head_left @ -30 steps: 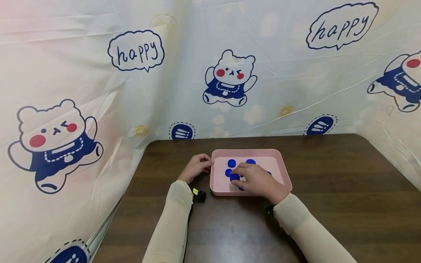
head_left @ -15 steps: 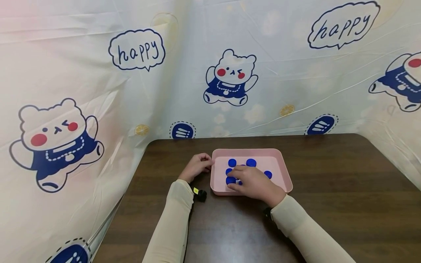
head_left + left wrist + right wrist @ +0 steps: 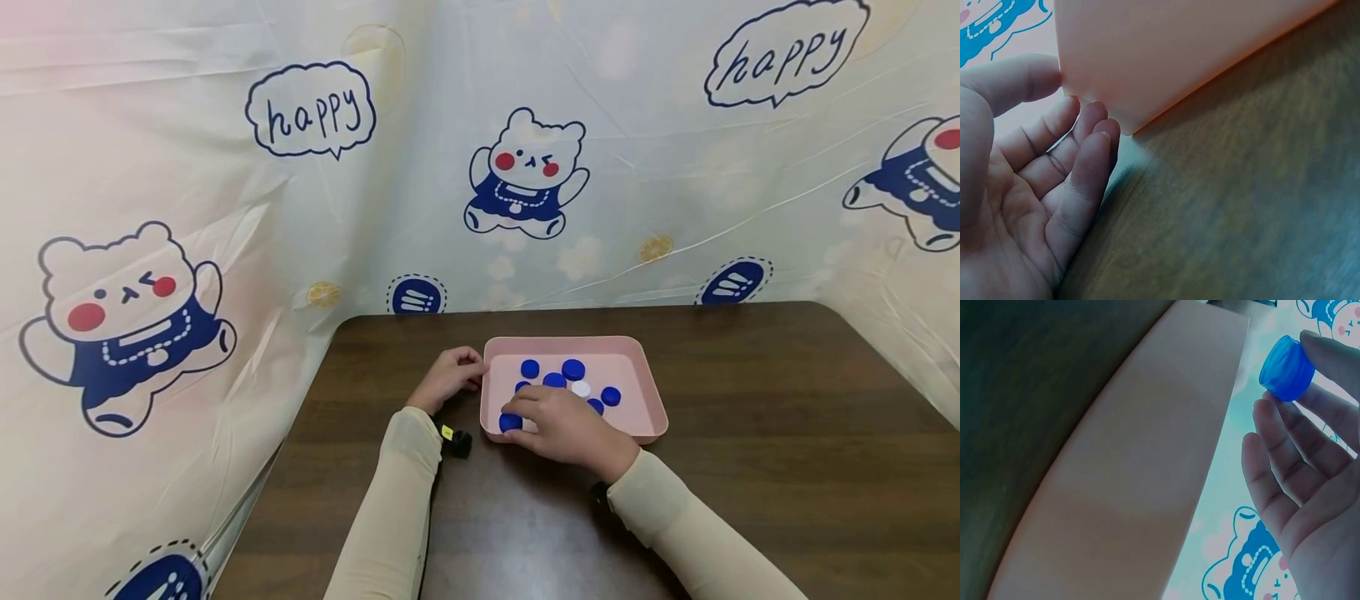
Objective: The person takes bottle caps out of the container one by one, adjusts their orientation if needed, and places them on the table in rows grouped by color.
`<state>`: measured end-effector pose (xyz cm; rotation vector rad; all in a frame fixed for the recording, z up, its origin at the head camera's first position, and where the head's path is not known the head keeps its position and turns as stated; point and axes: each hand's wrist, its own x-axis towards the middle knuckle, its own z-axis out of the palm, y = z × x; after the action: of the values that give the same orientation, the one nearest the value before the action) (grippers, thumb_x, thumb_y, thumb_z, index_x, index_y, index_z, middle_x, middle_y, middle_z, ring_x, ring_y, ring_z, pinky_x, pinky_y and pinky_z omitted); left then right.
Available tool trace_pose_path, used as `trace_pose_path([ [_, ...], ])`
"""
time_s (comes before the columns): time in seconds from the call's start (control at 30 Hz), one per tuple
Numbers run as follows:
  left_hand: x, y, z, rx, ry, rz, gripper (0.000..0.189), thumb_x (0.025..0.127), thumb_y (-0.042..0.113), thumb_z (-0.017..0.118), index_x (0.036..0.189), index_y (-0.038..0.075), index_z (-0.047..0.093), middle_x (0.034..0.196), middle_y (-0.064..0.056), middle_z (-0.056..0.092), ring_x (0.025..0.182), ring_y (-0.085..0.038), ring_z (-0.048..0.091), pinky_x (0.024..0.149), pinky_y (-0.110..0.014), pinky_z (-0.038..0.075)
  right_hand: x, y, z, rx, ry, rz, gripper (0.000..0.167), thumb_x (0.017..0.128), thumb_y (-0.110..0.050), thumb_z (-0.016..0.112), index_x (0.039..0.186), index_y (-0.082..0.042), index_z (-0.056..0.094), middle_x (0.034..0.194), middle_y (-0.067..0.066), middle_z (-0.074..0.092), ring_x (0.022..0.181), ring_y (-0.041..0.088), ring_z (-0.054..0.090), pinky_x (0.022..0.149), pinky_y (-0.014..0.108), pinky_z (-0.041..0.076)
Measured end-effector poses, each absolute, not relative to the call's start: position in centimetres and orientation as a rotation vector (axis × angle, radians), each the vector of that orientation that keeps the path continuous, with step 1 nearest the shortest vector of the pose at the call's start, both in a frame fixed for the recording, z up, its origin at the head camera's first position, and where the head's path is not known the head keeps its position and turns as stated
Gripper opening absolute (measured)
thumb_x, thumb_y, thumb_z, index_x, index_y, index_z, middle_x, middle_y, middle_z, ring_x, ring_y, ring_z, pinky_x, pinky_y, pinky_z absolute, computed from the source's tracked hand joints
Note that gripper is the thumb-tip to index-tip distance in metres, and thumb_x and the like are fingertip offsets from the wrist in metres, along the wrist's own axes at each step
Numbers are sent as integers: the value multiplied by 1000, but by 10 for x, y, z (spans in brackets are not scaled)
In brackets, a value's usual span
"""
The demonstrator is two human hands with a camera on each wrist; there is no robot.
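Note:
In the head view, my right hand [image 3: 562, 425] is over the near left part of a pink tray [image 3: 645, 375]. Its thumb and fingertips pinch a blue bottle cap [image 3: 1287, 369], which the right wrist view shows tilted, clear of the tray's wall. Several other blue caps [image 3: 573, 369] and a white cap [image 3: 581, 389] lie in the tray; my right hand partly covers some. At the tray's left side, my left hand [image 3: 447, 381] has loosely bent fingers, with fingertips touching the outer wall and rim; it holds no cap.
The tray stands on a dark wooden table [image 3: 750, 400]. Behind the table and along its left hangs a pale printed cloth [image 3: 420, 192] with bears and lettering. A small black device [image 3: 456, 443] sits at the left wrist.
My right hand has moved left and a little toward the near side with the blue cap, uncovering the white cap and more blue ones. My left hand has stayed by the tray.

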<state>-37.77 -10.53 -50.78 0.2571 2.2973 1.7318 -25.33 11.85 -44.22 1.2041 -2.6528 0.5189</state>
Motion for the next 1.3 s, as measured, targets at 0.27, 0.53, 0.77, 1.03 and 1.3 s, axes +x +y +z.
trace_pose_path([
  [0.27, -377, -105, -509, 285, 2296, 1752, 13, 92, 16, 67, 95, 4, 64, 90, -13, 64, 78, -24, 63, 71, -36, 56, -248, 109, -447, 1286, -2575, 530, 29, 89, -31, 72, 112, -14, 72, 103, -4, 65, 88, 6, 60, 81, 22, 52],
  [0.53, -378, -105, -511, 325, 2302, 1763, 17, 92, 17, 68, 95, 1, 64, 89, -15, 65, 78, -24, 63, 70, -37, 55, -244, 101, -454, 1362, -2544, 522, 28, 90, -32, 70, 111, -13, 71, 101, -6, 63, 85, 5, 56, 80, 22, 51],
  [0.77, -378, -107, -506, 325, 2265, 1732, 22, 92, 17, 67, 101, -3, 62, 92, -16, 65, 82, -28, 64, 76, -41, 55, -241, 96, -455, 1395, -2584, 517, 32, 92, -36, 67, 114, -13, 71, 104, -4, 64, 88, 6, 57, 84, 23, 51],
  [1.03, -380, -106, -513, 314, 2282, 1775, 14, 91, 16, 69, 92, 4, 64, 86, -11, 65, 75, -24, 64, 69, -36, 55, -239, 91, -457, 1422, -2564, 513, 30, 92, -34, 68, 113, -14, 71, 104, -4, 65, 87, 4, 58, 82, 21, 50],
  [1.3, -381, -107, -513, 312, 2273, 1774, 16, 91, 18, 69, 96, 3, 64, 89, -12, 65, 78, -24, 64, 72, -38, 55, -238, 85, -459, 1479, -2575, 509, 26, 91, -26, 70, 112, -11, 71, 105, -3, 64, 91, 4, 59, 84, 21, 49],
])
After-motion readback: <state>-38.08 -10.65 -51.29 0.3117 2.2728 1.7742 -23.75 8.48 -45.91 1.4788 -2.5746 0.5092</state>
